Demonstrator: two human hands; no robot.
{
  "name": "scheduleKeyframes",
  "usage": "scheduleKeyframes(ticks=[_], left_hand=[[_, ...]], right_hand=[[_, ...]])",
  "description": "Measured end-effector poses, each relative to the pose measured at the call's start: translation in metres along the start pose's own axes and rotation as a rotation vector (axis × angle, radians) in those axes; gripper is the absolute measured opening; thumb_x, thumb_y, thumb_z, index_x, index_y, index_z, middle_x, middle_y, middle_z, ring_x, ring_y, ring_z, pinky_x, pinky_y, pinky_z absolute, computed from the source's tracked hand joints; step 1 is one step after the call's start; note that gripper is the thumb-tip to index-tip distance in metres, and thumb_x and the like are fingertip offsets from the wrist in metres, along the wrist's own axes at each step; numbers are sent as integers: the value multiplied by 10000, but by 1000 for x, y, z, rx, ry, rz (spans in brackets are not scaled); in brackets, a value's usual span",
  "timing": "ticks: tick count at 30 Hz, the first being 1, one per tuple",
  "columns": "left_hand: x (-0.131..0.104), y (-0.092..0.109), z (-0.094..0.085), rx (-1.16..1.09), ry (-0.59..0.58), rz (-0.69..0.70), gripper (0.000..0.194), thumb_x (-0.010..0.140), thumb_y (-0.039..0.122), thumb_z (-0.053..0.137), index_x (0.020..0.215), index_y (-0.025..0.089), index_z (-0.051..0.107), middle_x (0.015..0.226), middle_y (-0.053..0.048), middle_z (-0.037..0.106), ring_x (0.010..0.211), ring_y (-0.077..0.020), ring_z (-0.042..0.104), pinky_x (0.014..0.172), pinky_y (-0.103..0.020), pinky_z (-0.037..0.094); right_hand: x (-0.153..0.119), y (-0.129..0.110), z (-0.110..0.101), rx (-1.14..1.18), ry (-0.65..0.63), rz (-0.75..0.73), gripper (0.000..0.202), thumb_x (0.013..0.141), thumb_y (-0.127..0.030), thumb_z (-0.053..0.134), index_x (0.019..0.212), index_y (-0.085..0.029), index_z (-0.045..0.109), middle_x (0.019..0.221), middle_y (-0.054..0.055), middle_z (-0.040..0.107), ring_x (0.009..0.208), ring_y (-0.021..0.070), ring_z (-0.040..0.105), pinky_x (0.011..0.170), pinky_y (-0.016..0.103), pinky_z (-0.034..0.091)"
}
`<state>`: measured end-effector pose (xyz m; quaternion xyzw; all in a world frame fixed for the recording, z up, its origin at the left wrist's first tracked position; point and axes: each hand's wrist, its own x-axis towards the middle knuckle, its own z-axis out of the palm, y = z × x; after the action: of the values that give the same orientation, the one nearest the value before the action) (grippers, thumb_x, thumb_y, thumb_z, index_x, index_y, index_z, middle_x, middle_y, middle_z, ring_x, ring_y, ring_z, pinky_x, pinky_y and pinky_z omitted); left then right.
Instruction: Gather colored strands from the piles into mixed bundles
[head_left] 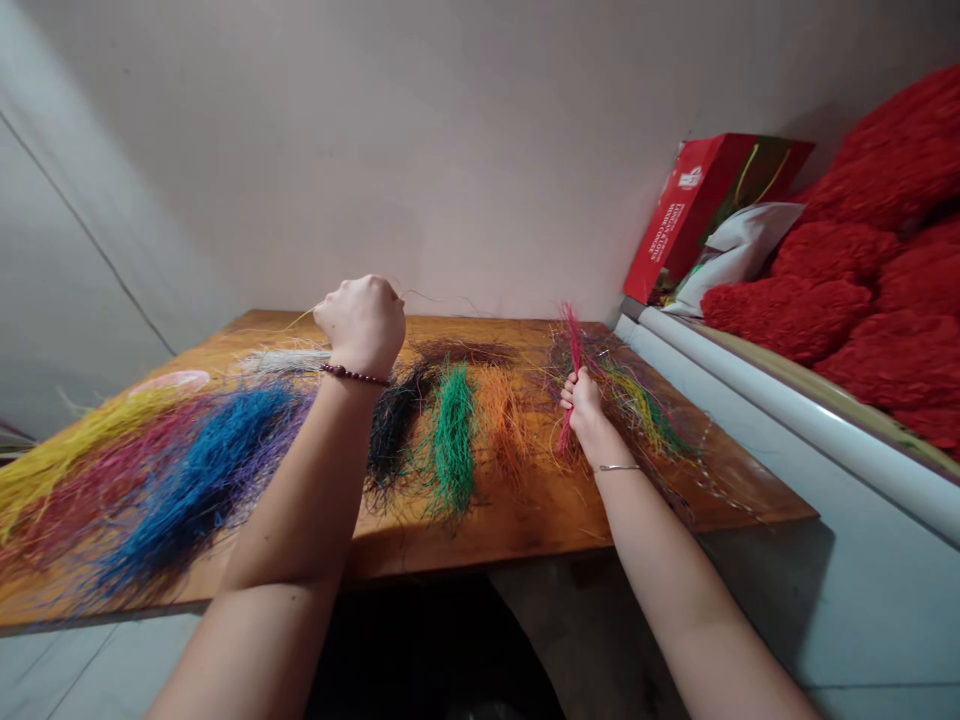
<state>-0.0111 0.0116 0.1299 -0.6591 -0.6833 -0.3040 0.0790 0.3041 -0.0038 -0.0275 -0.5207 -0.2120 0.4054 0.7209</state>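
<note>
My right hand (582,395) is wrapped round a thin bundle of pinkish-red fibre strands (574,335), held upright above the right part of the wooden table (525,530). Raised over the table's back edge, my left hand (361,318) is closed in a fist, its back towards me. Fine strands poke out on both sides of that fist; what lies inside is hidden. Between the hands lie black (397,425), green (453,440) and orange strands (504,410). A mixed yellow and green bunch (649,405) rests just right of my right hand.
Yellow (82,440), dark red (120,470), blue (202,480) and purple strands (274,440) spread across the left side, with white ones (285,360) behind. Red fluffy pieces (810,290) and a red gift bag (675,220) stand on a surface at the right. A wall (450,150) closes off the back.
</note>
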Motion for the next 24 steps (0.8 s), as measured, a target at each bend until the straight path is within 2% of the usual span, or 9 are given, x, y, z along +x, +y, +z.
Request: scheduleKeyframes(ticks=[5, 12, 16, 24], left_hand=[[2, -2, 7, 31, -25, 20, 338, 886, 388, 526, 1054, 210, 758, 996, -180, 698, 967, -321, 639, 793, -459, 485], [5, -5, 2, 42, -60, -14, 364, 866, 425, 545, 1068, 206, 754, 1026, -196, 687, 985, -332, 625, 800, -466, 481], [6, -8, 6, 71, -60, -23, 380, 851, 447, 550, 1059, 199, 748, 1011, -187, 693, 969, -314, 623, 796, -448, 491], [8, -10, 13, 53, -107, -14, 392, 826, 428, 589, 1052, 143, 737, 1037, -218, 673, 1041, -351, 606, 853, -489, 465]], right_hand=[[1, 1, -1, -9, -7, -3, 401, 1030, -372, 308, 667, -203, 339, 458, -99, 258, 311, 40, 195, 295, 163, 143], [1, 0, -1, -24, -19, 13, 403, 1027, -400, 300, 676, -204, 331, 465, -103, 235, 312, 39, 173, 303, 164, 137], [2, 1, -2, -27, -21, 17, 399, 1026, -395, 300, 675, -206, 322, 462, -105, 227, 311, 41, 161, 302, 168, 128], [2, 2, -2, -35, -33, 16, 399, 1033, -380, 276, 677, -203, 321, 458, -104, 221, 313, 42, 155, 305, 170, 124]])
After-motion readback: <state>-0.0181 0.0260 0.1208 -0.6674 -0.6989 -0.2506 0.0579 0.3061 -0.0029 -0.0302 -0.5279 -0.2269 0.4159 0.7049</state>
